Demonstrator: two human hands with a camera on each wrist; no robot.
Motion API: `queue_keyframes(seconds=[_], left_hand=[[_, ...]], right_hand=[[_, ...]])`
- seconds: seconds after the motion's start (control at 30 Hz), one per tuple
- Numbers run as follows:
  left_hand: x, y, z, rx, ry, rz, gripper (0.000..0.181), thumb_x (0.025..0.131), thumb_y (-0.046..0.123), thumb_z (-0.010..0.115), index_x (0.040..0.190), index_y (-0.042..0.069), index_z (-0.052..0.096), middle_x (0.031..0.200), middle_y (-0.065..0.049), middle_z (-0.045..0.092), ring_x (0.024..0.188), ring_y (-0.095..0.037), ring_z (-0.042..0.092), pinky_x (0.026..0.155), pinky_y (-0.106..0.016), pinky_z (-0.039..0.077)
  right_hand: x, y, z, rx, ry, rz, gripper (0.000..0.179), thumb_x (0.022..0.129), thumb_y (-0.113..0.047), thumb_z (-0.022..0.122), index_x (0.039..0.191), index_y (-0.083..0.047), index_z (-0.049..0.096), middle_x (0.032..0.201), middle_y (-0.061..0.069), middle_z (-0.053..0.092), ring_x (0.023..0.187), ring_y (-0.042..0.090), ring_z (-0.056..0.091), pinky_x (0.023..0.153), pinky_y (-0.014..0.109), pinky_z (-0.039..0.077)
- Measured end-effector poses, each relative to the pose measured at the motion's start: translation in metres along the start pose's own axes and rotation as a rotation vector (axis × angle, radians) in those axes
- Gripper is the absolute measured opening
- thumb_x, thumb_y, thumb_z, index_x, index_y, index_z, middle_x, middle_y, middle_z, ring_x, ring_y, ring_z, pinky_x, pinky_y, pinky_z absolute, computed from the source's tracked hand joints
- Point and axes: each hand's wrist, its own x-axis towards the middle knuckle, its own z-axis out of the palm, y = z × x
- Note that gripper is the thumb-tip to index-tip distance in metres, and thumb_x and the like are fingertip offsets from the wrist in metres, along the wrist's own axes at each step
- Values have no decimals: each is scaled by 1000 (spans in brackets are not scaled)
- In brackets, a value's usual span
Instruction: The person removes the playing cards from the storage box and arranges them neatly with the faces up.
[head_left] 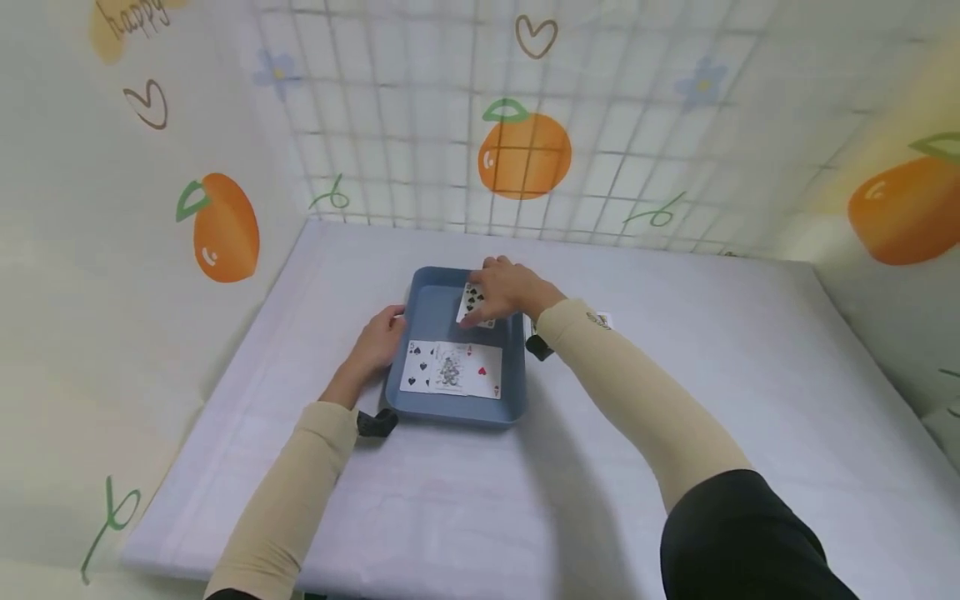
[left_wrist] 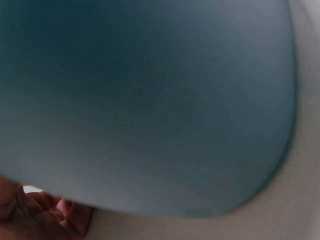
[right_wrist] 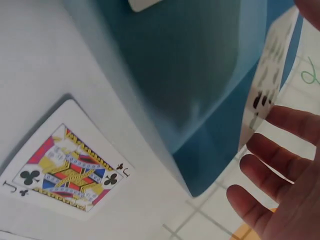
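Note:
A blue tray (head_left: 453, 410) lies on the white table. At its left side, my left hand (head_left: 378, 340) grips the rim; the left wrist view shows the tray wall (left_wrist: 150, 110) with part of that hand (left_wrist: 45, 215) beneath its edge. My right hand (head_left: 513, 287) pinches a playing card with several black pips (right_wrist: 262, 85) between thumb and fingers, tilted over the tray's far right part. In the tray's near half, a spade card (head_left: 415, 371), a black-and-white joker (head_left: 450, 368) and an ace of hearts (head_left: 486, 375) form an overlapping row.
A jack of clubs (right_wrist: 75, 165) lies face up on the table right of the tray, partly behind my right sleeve (head_left: 630, 392) in the head view. A white wall sheet with printed oranges (head_left: 525, 157) and grid lines rises behind the table (head_left: 712, 350).

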Motion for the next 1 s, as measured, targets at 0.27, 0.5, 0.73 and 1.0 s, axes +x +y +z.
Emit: queue_keyframes(seconds=[0.27,0.5,0.73,1.0], left_hand=[[-3,-1,2,0,-2,2,47,108,24,33,150,4,38,146,-20,47,135,-35,44,112,-49,34],[-6,4,2,30,5,9,48,107,23,32,150,3,37,146,-21,46,135,-36,43,112,-49,33],[-6,4,4,26,-14,-16,49,108,26,30,151,4,35,147,-21,45,136,-36,41,112,-51,33],[-8,3,4,33,-24,-12,50,108,27,29,153,3,32,151,-21,40,140,-38,36,114,-52,30]], right_hand=[[-13,7,-5,-15,-9,18,90,74,-67,67,143,-11,52,134,16,50,119,32,45,96,50,46],[-28,19,-8,-6,3,37,89,75,-65,68,143,-10,53,134,16,51,120,32,45,96,50,46],[-40,29,-8,-4,-1,62,88,76,-65,68,142,-10,52,134,16,50,122,33,44,97,50,45],[-51,41,-10,7,-14,106,89,76,-65,68,145,-11,50,141,16,47,126,33,41,103,53,42]])
